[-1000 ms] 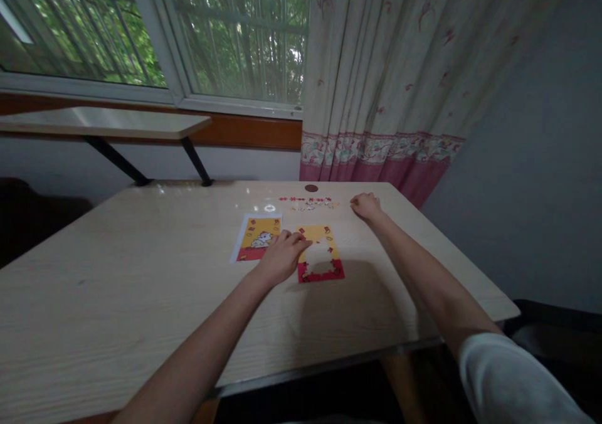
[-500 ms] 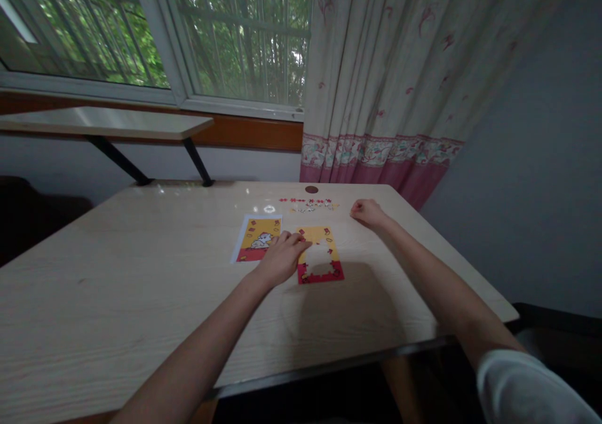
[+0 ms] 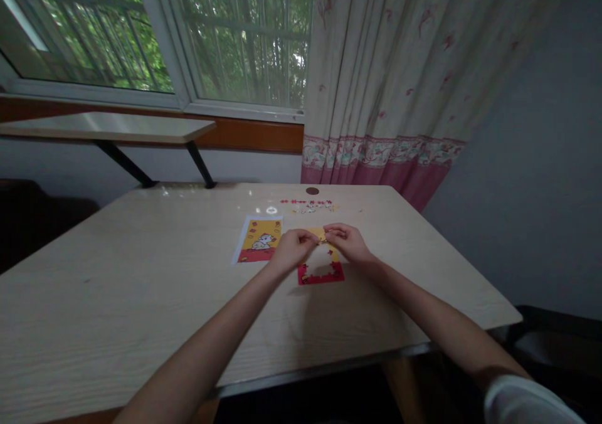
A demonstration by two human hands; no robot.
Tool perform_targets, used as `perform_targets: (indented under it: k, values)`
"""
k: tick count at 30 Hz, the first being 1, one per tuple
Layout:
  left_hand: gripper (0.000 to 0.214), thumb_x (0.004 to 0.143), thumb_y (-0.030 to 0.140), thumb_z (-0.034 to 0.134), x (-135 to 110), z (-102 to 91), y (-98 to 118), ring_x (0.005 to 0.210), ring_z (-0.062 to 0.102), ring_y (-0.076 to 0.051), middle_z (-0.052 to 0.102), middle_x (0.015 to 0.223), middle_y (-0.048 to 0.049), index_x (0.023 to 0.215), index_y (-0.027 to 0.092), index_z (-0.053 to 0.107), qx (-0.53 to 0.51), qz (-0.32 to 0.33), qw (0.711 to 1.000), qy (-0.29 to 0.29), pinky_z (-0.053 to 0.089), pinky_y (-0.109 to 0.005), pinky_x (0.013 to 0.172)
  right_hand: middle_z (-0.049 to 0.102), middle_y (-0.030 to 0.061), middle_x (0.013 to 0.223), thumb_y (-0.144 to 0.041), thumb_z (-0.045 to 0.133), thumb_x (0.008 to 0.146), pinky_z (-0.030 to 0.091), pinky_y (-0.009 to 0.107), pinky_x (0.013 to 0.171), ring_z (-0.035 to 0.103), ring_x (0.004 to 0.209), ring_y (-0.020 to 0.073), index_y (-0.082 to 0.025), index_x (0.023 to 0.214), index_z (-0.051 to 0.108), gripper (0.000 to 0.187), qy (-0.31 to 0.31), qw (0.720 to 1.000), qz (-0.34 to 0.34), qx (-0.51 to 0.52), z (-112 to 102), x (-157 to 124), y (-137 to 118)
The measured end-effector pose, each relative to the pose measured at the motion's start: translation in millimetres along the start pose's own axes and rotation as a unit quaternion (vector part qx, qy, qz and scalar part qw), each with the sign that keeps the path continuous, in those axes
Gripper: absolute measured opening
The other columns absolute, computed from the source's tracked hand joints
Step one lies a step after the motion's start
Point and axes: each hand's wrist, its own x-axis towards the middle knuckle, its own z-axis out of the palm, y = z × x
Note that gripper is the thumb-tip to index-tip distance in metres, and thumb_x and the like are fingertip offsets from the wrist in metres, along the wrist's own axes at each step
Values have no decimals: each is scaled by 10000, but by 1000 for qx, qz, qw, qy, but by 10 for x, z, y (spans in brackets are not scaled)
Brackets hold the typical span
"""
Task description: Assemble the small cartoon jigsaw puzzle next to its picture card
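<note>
A partly assembled jigsaw puzzle (image 3: 322, 279) lies before me, its yellow and red border around a bare middle. My left hand (image 3: 297, 247) is closed over its upper left part, fingertips pinched together. From the other side my right hand (image 3: 347, 239) reaches in, also pinching. Between the fingertips, by the inner upper edge, is a small puzzle piece (image 3: 323, 241), mostly hidden by the fingers. Left of the puzzle lies a picture sheet (image 3: 256, 239) with a white bird on yellow and red.
Loose red puzzle pieces (image 3: 305, 202) form a row behind the puzzle, with white and yellow pieces (image 3: 314, 208) in front of them. Farther back is a dark round disc (image 3: 312, 190) in the tabletop. A raised shelf (image 3: 108, 126) stands at the back left.
My right hand has come in from the right side of the table to the puzzle's upper part. My left hand has shifted slightly right, its fingers now drawn together near the right hand's.
</note>
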Motion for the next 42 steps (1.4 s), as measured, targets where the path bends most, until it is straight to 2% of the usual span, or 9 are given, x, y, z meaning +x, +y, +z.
perform_targets:
  k: [5,9,15,21,23,26,29,32,42]
  values:
    - [202,693,307,597,-23,59,-135,650,601,-172,692,688,-50,693,143,715,-85,20,996,25,432,-257,619,679,33,728,-447,718,630,460,254,571,591,605,123,-177,903,678,386,-8,999,3,-35,101,-85,21]
    - [270,681,387,611,6,78,-212,605,563,-152,663,641,-37,681,132,701,-170,13,985,31,410,-248,589,687,51,796,-441,672,701,476,286,665,612,700,149,-185,913,687,333,-18,991,-68,-118,93,-151,-71]
    - [308,677,416,622,26,124,-289,581,552,-141,659,639,-39,708,122,709,-206,10,978,26,413,-254,588,704,42,799,-346,685,742,422,353,829,613,831,202,-252,901,708,187,-10,918,-185,-351,42,-226,-239]
    - [284,717,391,598,26,131,-310,649,582,-165,680,715,-57,743,128,703,-192,14,981,36,435,-276,638,710,53,854,-356,636,802,371,353,850,607,852,203,-234,945,705,200,-14,872,-228,-434,9,-242,-263]
    - [260,752,360,576,14,95,-312,687,586,-175,686,772,-66,794,136,702,-143,21,988,61,440,-290,669,711,57,881,-363,620,817,366,352,857,605,857,202,-235,964,700,211,-7,871,-228,-436,-23,-232,-258]
    - [215,804,279,528,-31,5,-302,786,590,-195,676,850,-71,841,155,700,19,71,992,99,449,-317,748,705,60,905,-373,611,827,367,351,865,598,884,205,-233,985,690,226,17,879,-210,-427,-95,-183,-218]
    - [245,820,175,468,-86,-77,-279,921,565,-218,644,933,-88,892,147,700,155,151,973,83,436,-354,860,701,51,936,-351,620,821,379,342,859,594,915,201,-227,953,689,194,21,894,-177,-411,-166,-112,-135]
    - [299,809,110,441,-123,-112,-255,955,540,-227,622,979,-94,955,148,700,246,189,950,46,437,-376,883,701,41,963,-315,643,798,387,340,864,595,928,196,-221,907,695,153,-6,901,-147,-408,-210,-61,-50]
    - [346,852,112,418,-122,-99,-264,957,521,-249,630,1024,-95,1024,190,708,330,184,926,8,448,-395,855,681,46,979,-322,657,772,389,356,879,582,941,199,-235,907,708,168,-33,887,-119,-445,-223,-45,-1]
